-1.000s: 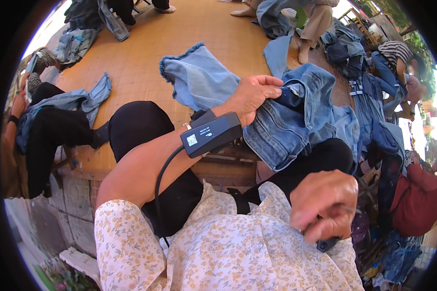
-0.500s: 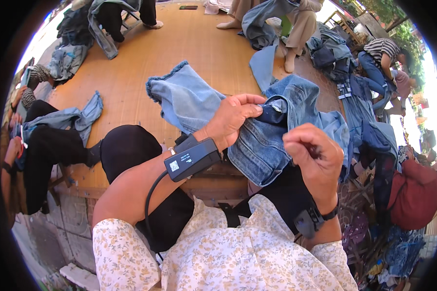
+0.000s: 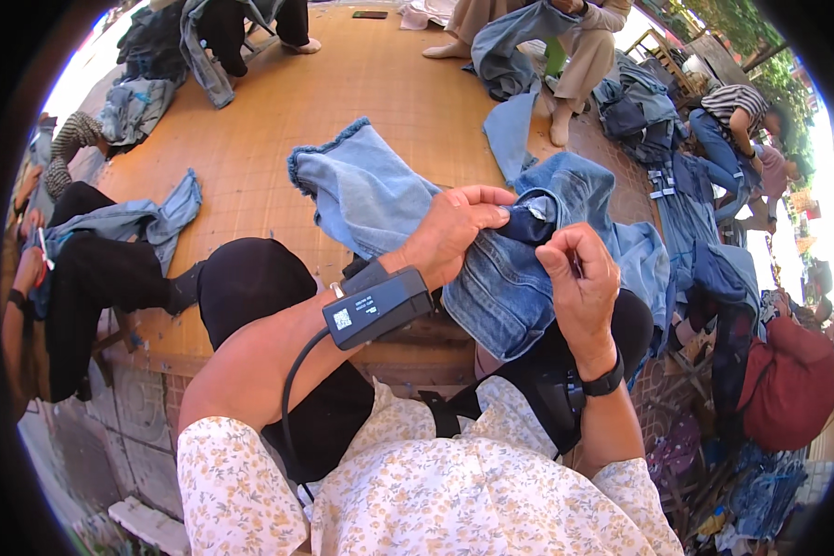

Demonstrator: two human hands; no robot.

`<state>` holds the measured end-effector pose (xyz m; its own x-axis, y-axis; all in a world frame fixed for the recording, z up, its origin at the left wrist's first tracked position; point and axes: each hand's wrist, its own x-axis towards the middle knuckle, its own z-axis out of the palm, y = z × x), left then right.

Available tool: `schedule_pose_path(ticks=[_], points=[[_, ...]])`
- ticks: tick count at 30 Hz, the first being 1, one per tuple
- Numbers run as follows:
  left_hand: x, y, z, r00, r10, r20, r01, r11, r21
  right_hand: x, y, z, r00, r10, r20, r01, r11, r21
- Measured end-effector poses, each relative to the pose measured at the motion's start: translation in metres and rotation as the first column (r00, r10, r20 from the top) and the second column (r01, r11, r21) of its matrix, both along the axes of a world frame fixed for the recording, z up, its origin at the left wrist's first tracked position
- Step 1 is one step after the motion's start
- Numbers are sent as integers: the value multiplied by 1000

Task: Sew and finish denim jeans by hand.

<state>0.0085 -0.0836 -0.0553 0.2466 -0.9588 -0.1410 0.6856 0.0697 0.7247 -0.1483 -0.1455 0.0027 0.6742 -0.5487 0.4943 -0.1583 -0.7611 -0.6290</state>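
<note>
A blue pair of jeans (image 3: pixel 500 292) lies bunched across my lap, one pale leg with a frayed hem stretching over the table edge. My left hand (image 3: pixel 449 236) is closed on the denim, thumb and forefinger pinching it beside a dark inner fold (image 3: pixel 528 222) with a small whitish patch. Just right of that fold, my right hand (image 3: pixel 579 283) is raised with its fingertips pressed together. Whatever lies between those fingertips is too small to make out. A black box-shaped device (image 3: pixel 380 306) is strapped at my left wrist, and a dark band circles the right.
The wooden table (image 3: pixel 250 130) spreads out ahead. People sit around it with denim on their laps; one at the left holds a small white-and-red tool (image 3: pixel 44 248). Denim piles (image 3: pixel 139 111) stand at the far left, more (image 3: pixel 700 222) at the right. A person in red (image 3: pixel 788 380) bends nearby.
My right hand has moved left and slightly up, nearer the dark fold, and turned more upright. The left hand keeps its pinch on the denim.
</note>
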Motion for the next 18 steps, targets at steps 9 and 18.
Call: schedule_pose_path(ticks=[9, 18], points=[[3, -1, 11, 996, 63, 70, -66, 996, 51, -33, 65, -17, 727, 599, -336, -604, 791, 103], [6, 3, 5, 993, 65, 96, -69, 997, 46, -28, 33, 1, 872, 470, -136, -471, 882, 28]])
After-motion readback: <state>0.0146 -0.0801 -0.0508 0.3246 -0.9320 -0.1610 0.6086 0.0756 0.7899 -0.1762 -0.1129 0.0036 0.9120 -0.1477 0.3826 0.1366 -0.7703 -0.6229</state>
